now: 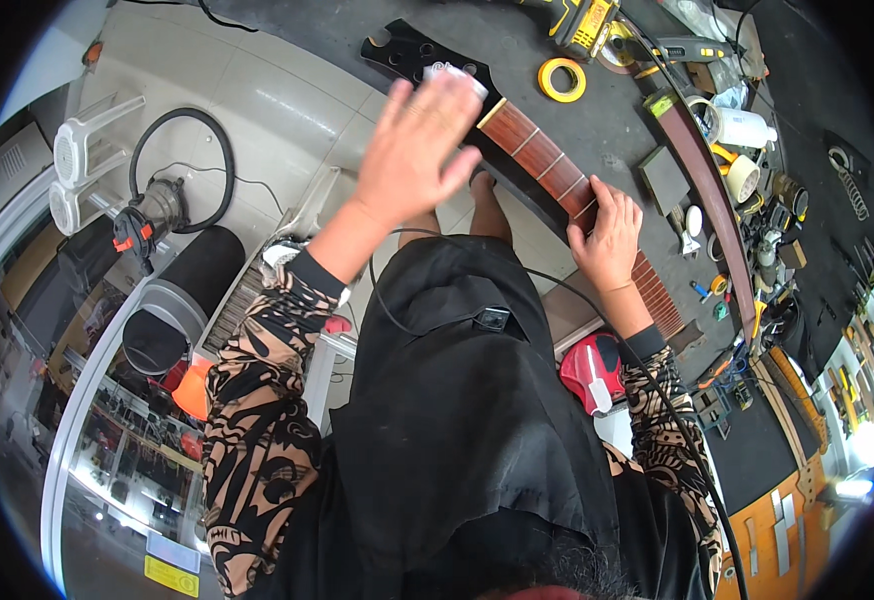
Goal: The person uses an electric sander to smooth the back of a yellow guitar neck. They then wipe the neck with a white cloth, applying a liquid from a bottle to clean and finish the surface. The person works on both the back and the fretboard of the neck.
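Along the dark workbench the guitar neck is lying — your right hand is clasping it, your flattened left hand is covering a white cloth at the headstock — keep pressure even.

Upper middle of the frame: two hands, one left hand and one right hand; one guitar neck; one white pad. Top right: one yellow-and-black power tool. Upper left: one black hose.
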{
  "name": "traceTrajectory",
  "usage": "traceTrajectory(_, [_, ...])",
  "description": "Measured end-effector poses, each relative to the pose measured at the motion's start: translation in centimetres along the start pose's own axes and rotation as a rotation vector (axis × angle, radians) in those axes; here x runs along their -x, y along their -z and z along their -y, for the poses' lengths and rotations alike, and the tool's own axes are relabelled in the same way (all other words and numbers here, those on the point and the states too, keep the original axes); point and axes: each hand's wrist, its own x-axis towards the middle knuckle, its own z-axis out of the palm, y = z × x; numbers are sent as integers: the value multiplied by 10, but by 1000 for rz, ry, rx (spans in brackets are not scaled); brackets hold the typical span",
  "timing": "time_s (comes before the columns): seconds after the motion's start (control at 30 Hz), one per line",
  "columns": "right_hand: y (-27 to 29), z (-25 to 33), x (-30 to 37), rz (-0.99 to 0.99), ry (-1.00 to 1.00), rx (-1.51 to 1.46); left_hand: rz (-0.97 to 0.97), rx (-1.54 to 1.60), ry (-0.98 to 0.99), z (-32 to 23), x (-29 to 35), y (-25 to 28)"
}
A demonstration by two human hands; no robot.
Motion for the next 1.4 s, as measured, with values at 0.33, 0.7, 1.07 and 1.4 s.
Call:
traceTrajectory(0.33, [-1, -1, 1, -6, -3, -4, -28, -169, 4, 34, 2, 11])
traceTrajectory(0.7, [-1, -3, -1, 7, 12, -21, -99, -223, -35, 82, -37, 16])
traceTrajectory(1.07, [-2, -2, 2, 10, 3, -8, -197, -145, 20, 83, -42, 3])
traceTrajectory(1.4, [-2, -1, 1, 20, -10, 5, -222, -50, 90, 41, -51, -1])
